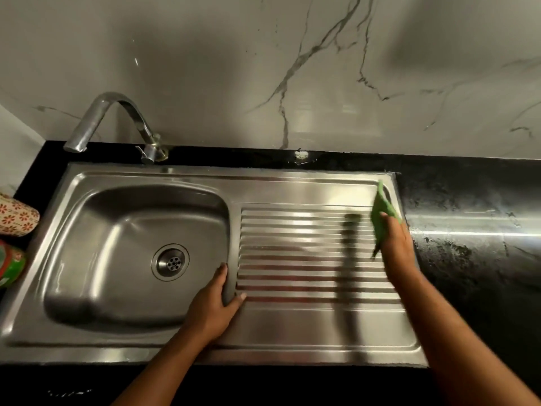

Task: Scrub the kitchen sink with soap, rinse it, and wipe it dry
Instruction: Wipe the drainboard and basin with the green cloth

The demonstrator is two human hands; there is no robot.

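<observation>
- Green cloth [382, 218] sits clamped in your right hand [395, 244] at the far-right drainboard edge of the steel sink [175, 171], likely wiping it.
- Your left hand [218, 297] grips the basin rim [232, 230], seemingly bracing you.

Both bare forearms reach in from the near edge, well apart. The left forearm [164, 361] angles up toward the middle. The left hand [218, 291] straddles the ridge of the sink [292, 326] between basin and drainboard, its thumb lying on the drainboard side and its fingers curled over the edge into the basin. The right forearm [456, 332] stretches farther out. The right hand [395, 241] shows its back, fingers closed round a green cloth [382, 209] that sticks out beyond them, blurred.
</observation>
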